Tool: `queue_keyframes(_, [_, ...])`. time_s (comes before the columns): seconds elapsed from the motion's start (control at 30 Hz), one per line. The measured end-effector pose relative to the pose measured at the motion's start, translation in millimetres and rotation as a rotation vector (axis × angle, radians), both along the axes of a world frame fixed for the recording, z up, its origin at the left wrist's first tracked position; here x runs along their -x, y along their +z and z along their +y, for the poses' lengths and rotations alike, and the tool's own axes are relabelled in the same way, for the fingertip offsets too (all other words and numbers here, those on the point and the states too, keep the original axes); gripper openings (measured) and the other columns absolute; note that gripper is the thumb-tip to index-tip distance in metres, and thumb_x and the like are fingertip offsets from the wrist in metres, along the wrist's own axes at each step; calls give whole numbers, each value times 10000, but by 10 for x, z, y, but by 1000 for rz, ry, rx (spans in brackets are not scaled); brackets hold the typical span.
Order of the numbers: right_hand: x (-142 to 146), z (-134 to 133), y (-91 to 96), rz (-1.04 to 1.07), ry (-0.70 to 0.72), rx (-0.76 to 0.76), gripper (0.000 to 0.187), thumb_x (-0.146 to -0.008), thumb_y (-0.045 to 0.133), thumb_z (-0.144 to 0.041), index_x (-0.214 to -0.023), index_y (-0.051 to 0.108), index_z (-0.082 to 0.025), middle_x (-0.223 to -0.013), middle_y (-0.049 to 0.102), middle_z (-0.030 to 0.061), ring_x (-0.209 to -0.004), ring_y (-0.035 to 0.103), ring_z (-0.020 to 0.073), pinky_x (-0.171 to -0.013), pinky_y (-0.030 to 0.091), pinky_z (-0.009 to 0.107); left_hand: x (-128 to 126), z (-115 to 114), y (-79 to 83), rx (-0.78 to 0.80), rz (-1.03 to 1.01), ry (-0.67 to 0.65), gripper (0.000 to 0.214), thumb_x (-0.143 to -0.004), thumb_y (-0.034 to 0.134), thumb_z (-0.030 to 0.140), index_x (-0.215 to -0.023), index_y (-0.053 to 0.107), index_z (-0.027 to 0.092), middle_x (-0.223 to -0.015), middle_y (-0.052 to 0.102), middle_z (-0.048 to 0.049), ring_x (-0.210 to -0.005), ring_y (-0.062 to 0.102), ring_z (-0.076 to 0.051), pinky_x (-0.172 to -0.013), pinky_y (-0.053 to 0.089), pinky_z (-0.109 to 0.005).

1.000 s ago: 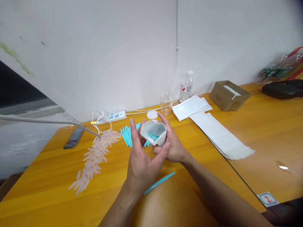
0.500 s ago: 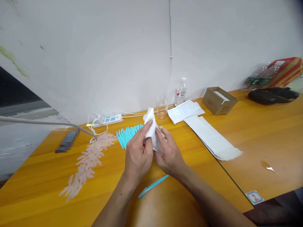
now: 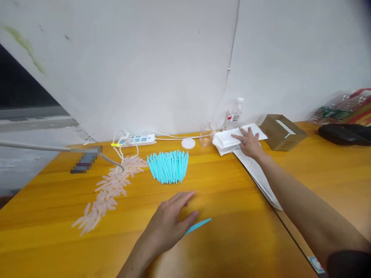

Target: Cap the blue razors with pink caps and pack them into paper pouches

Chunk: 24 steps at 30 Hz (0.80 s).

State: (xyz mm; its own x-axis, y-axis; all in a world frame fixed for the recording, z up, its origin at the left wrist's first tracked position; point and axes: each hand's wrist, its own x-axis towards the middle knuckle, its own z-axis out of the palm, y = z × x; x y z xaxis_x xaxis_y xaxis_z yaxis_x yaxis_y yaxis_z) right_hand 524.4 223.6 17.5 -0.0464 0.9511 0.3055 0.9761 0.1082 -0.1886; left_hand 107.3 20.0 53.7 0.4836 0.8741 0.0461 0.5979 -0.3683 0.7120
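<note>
My left hand (image 3: 171,220) hovers over the front of the table with thumb and fingers apart, holding nothing. Partly hidden behind its thumb lies a single slim turquoise plastic stick (image 3: 199,225). My right hand (image 3: 249,143) reaches to the back right, its fingers spread flat on a folded white packet (image 3: 227,138). Under that packet runs a long stack of white flat sheets or bags (image 3: 257,175), partly covered by my right forearm. A dense row of turquoise sticks (image 3: 168,166) stretches across the middle of the table. Left of it are many small pale pink pieces (image 3: 108,195) in a loose band.
Along the wall are a white power strip (image 3: 139,139) with cables, a round white lid (image 3: 188,143), a clear jar (image 3: 206,135) and a plastic bottle (image 3: 233,116). A cardboard box (image 3: 282,133) stands right of the packet; a black case (image 3: 344,134) lies beyond. A blurred-out dark object (image 3: 87,160) sits left.
Both hands have come apart; the white piece between them is gone from there. My right hand has moved right onto the white packet, my left down and open. The round lid is now uncovered.
</note>
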Motion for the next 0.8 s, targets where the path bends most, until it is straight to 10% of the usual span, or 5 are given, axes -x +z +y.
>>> queue_keyframes(0.1, [-162,161,-138,-37,26,276,516,-867,529,-276,-1377,601,-291,-1624,289,108,-1497,151,453,-1107,179,748,116,-140,-156,77,57,4,458,-935,589,384,-1388,524,366,-1332,650,-11,-1166,638,-219,-982,523,-382])
queue_keyframes(0.27, [-145,40,34,-54,1,179,484,-890,523,-333,-1362,608,-264,-1620,298,101,-1500,177,426,-1134,162,728,324,-363,-339,95,141,31,389,-896,641,338,-1283,617,349,-1247,670,-22,-1120,639,-222,-969,513,-363])
queue_keyframes(0.4, [482,-681,202,87,146,-95,397,-913,544,-352,-1257,675,-204,-1389,575,142,-1302,531,315,-1096,433,489,437,-478,-460,21,227,57,329,-841,706,317,-1168,680,330,-1127,672,-38,-1015,639,-239,-878,525,-379])
queue_keyframes(0.6, [1759,-2019,-2,202,711,141,251,-895,676,-383,-1106,709,-251,-1052,689,78,-954,642,220,-848,518,375,523,-488,-582,-51,202,57,172,-952,549,267,-996,715,281,-941,657,-33,-860,633,-189,-763,508,-324])
queue_keyframes(0.8, [1977,-1939,-347,175,653,145,178,-961,576,-243,-889,735,-216,-864,656,58,-816,581,183,-756,443,330,509,-186,-615,-138,202,100,186,-959,542,286,-1017,715,247,-977,659,-51,-901,632,-194,-795,505,-318])
